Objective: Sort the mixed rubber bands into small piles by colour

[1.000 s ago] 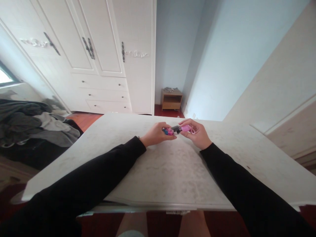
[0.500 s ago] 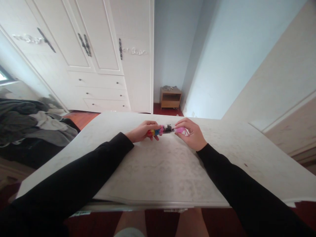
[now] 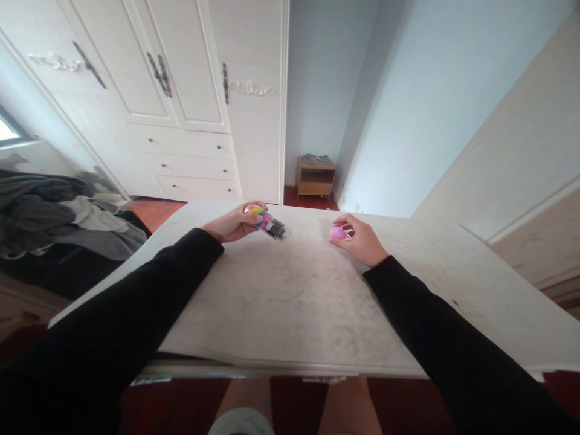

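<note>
My left hand (image 3: 238, 222) is closed around a small clear bottle (image 3: 274, 228). Yellow, blue, pink and black contents show through it, too small to make out. The bottle tilts, with its open-looking clear end pointing right and toward me. To the right, apart from it, my right hand (image 3: 362, 240) pinches a pink cap (image 3: 338, 233) between thumb and fingers. A thin whitish loop seems to hang at the cap's side. Both hands are just over the far part of the white table (image 3: 290, 302).
Beyond the table stand a white wardrobe (image 3: 190, 145) and a small wooden nightstand (image 3: 316, 178) with a grey cloth on top. A heap of dark and grey clothes (image 3: 40, 223) lies at the left. A pale wall (image 3: 430, 109) runs along the right.
The pink cap has come away from the bottle. My left hand has moved left and tilted the bottle; my right hand has drawn slightly right with the cap.
</note>
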Motion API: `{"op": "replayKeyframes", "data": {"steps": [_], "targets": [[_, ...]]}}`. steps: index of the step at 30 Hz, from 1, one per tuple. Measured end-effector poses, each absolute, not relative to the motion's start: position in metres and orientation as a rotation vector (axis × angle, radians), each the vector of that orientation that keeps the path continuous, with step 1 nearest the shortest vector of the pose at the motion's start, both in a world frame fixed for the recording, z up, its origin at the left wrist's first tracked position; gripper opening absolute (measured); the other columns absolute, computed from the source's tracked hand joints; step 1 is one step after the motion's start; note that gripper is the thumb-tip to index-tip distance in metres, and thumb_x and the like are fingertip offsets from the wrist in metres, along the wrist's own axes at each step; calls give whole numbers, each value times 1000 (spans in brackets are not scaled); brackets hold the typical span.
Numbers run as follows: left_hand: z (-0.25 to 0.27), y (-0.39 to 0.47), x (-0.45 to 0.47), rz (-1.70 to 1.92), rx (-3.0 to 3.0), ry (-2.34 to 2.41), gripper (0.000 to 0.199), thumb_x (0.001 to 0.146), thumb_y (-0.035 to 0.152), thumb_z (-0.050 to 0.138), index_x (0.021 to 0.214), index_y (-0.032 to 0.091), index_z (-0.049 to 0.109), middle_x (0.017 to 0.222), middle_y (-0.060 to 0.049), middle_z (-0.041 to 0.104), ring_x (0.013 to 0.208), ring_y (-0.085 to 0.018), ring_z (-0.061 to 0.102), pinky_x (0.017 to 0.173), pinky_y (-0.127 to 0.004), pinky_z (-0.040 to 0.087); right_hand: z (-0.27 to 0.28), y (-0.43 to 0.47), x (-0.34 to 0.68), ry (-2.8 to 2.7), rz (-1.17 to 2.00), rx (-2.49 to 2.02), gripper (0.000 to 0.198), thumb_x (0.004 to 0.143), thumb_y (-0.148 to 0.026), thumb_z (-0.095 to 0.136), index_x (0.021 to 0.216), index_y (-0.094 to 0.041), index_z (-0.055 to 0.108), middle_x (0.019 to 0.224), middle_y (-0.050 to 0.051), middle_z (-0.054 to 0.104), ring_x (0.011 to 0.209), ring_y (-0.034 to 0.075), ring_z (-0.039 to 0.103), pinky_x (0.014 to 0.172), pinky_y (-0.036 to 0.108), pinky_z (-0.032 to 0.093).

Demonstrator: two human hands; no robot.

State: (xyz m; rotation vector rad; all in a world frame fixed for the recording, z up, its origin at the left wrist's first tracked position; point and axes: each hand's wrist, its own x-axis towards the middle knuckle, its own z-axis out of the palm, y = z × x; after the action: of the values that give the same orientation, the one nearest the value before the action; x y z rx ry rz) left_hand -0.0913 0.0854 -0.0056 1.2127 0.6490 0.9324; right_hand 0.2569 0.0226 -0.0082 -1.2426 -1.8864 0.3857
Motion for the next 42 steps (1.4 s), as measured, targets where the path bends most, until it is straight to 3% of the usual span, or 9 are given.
{"op": "replayKeyframes", "data": {"steps": [3, 6, 12, 17, 25, 30, 42], "targets": [[-8, 89, -102, 928, 1229, 658, 45, 58, 23, 96, 95, 15, 71, 99, -9, 76, 84, -17, 70, 72, -25, 55, -8, 24, 260, -1897, 375, -1310, 25, 69, -32, 80, 88, -22, 69, 90, 4, 75, 83, 23, 69, 72, 35, 55], [-6, 88, -104, 973, 1259, 661, 48, 64, 24, 92, 106, 13, 72, 102, -9, 74, 81, -15, 68, 73, -26, 55, -9, 26, 264, -1914, 360, -1360, 22, 70, -31, 79, 88, -20, 72, 89, 5, 76, 83, 23, 69, 74, 36, 56], [7, 77, -92, 1111, 1333, 660, 57, 66, 13, 85, 120, 17, 67, 94, -2, 67, 71, -11, 61, 63, -24, 51, -16, 31, 268, -1984, 303, -1318, 23, 70, -31, 77, 89, -18, 77, 94, 8, 72, 85, 24, 68, 74, 37, 58], [8, 61, -75, 1100, 1478, 646, 52, 60, 10, 83, 109, 18, 65, 88, 0, 67, 70, -10, 59, 58, -21, 46, -18, 31, 268, -2025, 318, -1315, 23, 71, -29, 77, 91, -18, 77, 97, 8, 71, 86, 23, 69, 78, 36, 59], [-3, 61, -69, 646, 1850, 688, 17, 60, 12, 76, 72, 15, 65, 75, -1, 69, 75, -15, 63, 72, -28, 51, -20, 31, 269, -2088, 319, -1309, 22, 71, -24, 74, 93, -20, 76, 97, 7, 71, 88, 24, 69, 76, 38, 59], [-10, 62, -66, 835, 1731, 629, 21, 63, 15, 78, 74, 16, 61, 77, 0, 65, 72, -13, 60, 66, -26, 48, -23, 30, 266, -2050, 380, -1306, 28, 71, -27, 75, 97, -18, 75, 100, 8, 69, 84, 22, 69, 77, 38, 61], [-6, 54, -64, 676, 1844, 625, 22, 61, 14, 78, 70, 16, 58, 72, 0, 67, 69, -12, 59, 65, -25, 49, -22, 30, 266, -2100, 372, -1313, 28, 73, -30, 76, 99, -19, 74, 100, 7, 68, 85, 22, 68, 78, 38, 61]]}}
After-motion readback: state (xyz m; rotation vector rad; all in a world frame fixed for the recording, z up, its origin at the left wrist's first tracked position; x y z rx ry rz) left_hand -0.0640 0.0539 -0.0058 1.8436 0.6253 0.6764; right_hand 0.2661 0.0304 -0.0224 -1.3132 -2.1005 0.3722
